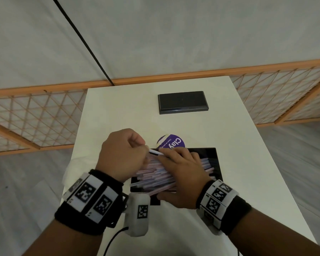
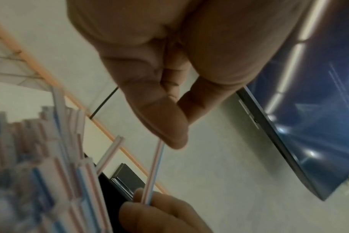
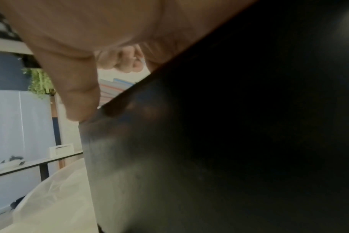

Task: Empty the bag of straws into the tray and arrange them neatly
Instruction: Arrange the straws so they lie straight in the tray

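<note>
A black tray near the table's front holds a pile of pink, blue and white striped straws. My left hand hovers over the tray's left end and pinches one striped straw between thumb and forefinger. The straw's other end slips between two fingertips of my right hand. That hand lies flat over the pile, its thumb against the tray's front wall. The clear, empty bag lies on the table left of the tray.
A round purple lid lies just behind the tray. A black rectangular plaque sits farther back on the white table. An orange lattice rail runs behind the table.
</note>
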